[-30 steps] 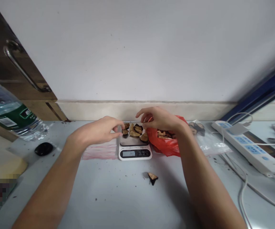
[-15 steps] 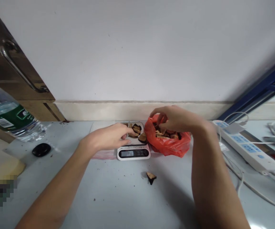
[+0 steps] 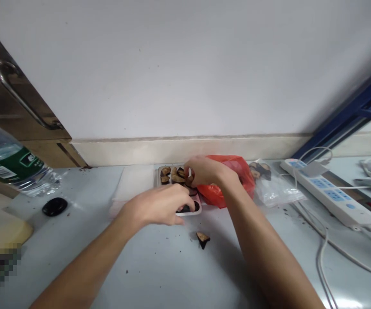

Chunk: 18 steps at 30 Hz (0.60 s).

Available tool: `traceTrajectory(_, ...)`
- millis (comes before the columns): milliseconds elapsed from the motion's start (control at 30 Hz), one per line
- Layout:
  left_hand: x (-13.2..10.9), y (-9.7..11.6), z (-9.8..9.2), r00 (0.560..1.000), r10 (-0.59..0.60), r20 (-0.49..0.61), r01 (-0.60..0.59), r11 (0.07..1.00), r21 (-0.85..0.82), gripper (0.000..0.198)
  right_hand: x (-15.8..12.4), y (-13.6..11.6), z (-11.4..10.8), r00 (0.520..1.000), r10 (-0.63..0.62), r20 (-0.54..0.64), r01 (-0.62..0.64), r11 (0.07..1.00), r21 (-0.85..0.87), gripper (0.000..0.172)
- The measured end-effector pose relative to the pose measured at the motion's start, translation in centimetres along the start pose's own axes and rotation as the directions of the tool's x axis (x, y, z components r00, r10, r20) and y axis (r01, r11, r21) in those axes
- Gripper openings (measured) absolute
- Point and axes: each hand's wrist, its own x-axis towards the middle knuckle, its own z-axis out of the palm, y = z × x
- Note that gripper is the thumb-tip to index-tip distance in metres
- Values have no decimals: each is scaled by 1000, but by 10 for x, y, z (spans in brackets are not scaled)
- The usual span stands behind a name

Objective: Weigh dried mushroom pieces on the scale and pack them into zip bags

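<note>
A white kitchen scale stands by the wall, carrying several dried brown slices with dark rims. My left hand hovers across its front, thumb and fingers apart with nothing in them, and hides most of the display. Over the right part of the scale, my right hand is closed in a pinch on a dried brown slice, partly hidden by the fingers. Beside it sits an open red plastic bag, its inside mostly covered by my right hand and wrist. One loose slice lies in front of the scale.
Left of the scale are clear plastic bags. A filled clear bag and a white power strip with cables lie to the right. A water bottle and a black oval object are at the left.
My right hand has come out of the red bag and moved left over the scale. My left hand has drawn back toward me, from the slices to the display.
</note>
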Motion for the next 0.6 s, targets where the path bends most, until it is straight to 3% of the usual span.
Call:
traceTrajectory(100,10,13,10,997,31,75,-36,997,67,29,-1,8,-3,998,-25,-63,30,996,88,24)
traceTrajectory(233,16,22,21,993,46,113,-56,995,82,18,-18,27,-15,969,-39,-242,98,967,234,22)
traceTrajectory(333,18,21,27,992,84,97,-94,990,103,12,-35,44,-23,932,30,-361,66,966,249,22)
traceTrajectory(400,19,18,28,991,109,71,-117,987,114,13,-47,55,-26,921,80,-380,12,972,234,22)
traceTrajectory(500,22,15,24,986,156,-65,-152,986,70,13,-60,67,-28,931,152,-332,-77,971,228,25)
traceTrajectory(567,26,14,23,953,140,-270,-128,990,60,15,-64,71,-29,932,195,-304,-123,963,240,27)
traceTrajectory(600,30,14,23,914,110,-391,-92,994,64,18,-65,72,-29,930,213,-299,-140,959,246,28)
